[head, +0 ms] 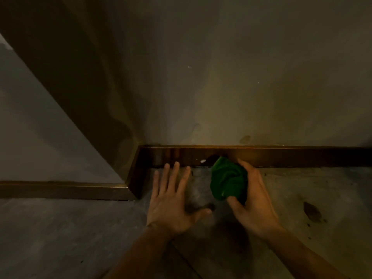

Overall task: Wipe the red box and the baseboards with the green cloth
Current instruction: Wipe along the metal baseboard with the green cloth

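A dark brown baseboard (291, 157) runs along the foot of the wall ahead, turns at a corner and continues along the left wall as a second baseboard (60, 190). My right hand (254, 200) grips a bunched green cloth (228, 178), whose top edge presses against the baseboard. My left hand (171, 198) lies flat on the floor with fingers spread, fingertips close to the baseboard near the corner. No red box is in view.
The grey-beige wall (221, 87) fills the upper frame, with a protruding wall section (50, 127) at the left. The concrete floor (322, 198) is grey with dark stains at the right. A small white spot (203, 161) marks the baseboard left of the cloth.
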Demonstrator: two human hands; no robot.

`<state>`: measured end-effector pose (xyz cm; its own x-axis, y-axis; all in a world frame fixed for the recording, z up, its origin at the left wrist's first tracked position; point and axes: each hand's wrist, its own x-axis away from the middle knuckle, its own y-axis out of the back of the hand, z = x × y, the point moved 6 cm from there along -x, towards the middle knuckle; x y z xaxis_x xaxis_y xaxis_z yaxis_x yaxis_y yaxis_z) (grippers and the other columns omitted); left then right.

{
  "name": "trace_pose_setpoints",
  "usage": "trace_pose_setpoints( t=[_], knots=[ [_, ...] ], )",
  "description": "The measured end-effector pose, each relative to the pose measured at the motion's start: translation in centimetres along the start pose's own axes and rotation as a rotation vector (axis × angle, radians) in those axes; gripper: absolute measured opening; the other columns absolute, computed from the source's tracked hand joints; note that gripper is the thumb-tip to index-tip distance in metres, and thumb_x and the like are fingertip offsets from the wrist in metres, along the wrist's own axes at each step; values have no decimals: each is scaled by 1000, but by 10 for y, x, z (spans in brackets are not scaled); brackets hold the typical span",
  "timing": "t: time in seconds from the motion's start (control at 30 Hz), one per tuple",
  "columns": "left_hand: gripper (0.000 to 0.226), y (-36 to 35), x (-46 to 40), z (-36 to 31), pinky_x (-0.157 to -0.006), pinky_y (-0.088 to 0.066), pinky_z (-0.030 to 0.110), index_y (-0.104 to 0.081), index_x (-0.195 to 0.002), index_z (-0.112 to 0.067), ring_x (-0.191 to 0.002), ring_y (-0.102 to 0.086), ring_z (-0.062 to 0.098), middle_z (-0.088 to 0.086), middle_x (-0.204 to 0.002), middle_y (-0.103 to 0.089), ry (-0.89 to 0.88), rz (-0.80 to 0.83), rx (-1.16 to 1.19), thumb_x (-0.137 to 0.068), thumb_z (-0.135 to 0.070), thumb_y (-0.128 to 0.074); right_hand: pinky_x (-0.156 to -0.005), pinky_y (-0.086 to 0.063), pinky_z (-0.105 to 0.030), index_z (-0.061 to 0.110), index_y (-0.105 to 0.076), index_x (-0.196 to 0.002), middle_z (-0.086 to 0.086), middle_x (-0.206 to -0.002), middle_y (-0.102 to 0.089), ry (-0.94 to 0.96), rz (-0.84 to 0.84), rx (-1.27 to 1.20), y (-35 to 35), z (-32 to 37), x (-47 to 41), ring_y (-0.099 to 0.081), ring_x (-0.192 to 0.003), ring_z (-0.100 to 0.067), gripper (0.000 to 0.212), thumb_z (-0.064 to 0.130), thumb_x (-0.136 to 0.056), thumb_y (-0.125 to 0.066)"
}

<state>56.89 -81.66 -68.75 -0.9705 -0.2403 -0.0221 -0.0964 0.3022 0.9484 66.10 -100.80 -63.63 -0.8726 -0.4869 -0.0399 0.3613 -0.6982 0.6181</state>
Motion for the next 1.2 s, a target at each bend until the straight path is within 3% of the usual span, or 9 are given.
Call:
trace_pose_setpoints(
  t=[0.17,0.27,0.37,0.5,0.63,0.77,0.93,1.2],
  knots=[
    [119,-21,0,7,-121,-2,61,-5,-161,-31,-155,9,32,10,-170,-2,23,27,-23,-68,-101,-32,-98,-48,-34,39,-25,-138,3,-131,-41,55,9,15,-3,4,-5,-48,-120,-13,83,22,-73,-74],
    [117,-28,3,11,-121,-6,64,-6,-161,-31,-155,7,32,11,-170,-3,37,28,-32,-70,-101,-31,-96,-51,-39,37,-25,-140,3,-139,-28,132,65,201,-11,9,-6,-48,-123,-23,86,18,-74,-77],
    [117,-29,3,10,-121,-10,65,-11,-161,-30,-155,4,33,12,-169,-7,32,34,-45,-70,-101,-31,-86,-58,-38,35,-26,-147,-1,-147,-22,207,93,507,-21,18,-11,-46,-125,-27,90,22,-74,-79],
    [120,-28,3,10,-120,-16,66,-25,-158,-20,-155,-3,33,14,-168,-14,43,35,-51,-69,-101,-31,-62,-61,-43,32,-33,-145,-7,-139,-37,331,175,817,-43,32,-22,-39,-117,-33,95,30,-65,-84],
    [125,-29,3,10,-120,-16,65,-21,-159,-14,-156,-2,32,15,-168,-14,43,33,-51,-70,-100,-33,-63,-59,-41,27,-51,-135,-13,-128,-55,381,186,976,-56,40,-36,-40,-116,-36,94,30,-51,-92],
    [126,-30,3,10,-121,-14,64,-11,-160,-13,-156,0,31,14,-169,-10,34,23,-41,-71,-99,-34,-71,-57,-45,24,-54,-129,-15,-122,-45,446,186,996,-71,48,-48,-42,-115,-41,81,20,-56,-88],
    [125,-31,3,10,-121,-13,64,-13,-160,-11,-156,3,31,14,-169,-7,29,39,-47,-73,-99,-32,-73,-54,-49,18,-60,-124,-17,-124,-39,442,153,1039,-83,50,-56,-44,-109,-41,67,11,-61,-83],
    [121,-30,3,12,-122,-8,63,-15,-161,-20,-156,4,31,13,-169,-8,42,52,-54,-71,-100,-29,-75,-54,-51,20,-63,-122,-16,-124,-40,294,130,1123,-55,20,-53,-41,-110,-39,68,18,-59,-88]
  ],
)
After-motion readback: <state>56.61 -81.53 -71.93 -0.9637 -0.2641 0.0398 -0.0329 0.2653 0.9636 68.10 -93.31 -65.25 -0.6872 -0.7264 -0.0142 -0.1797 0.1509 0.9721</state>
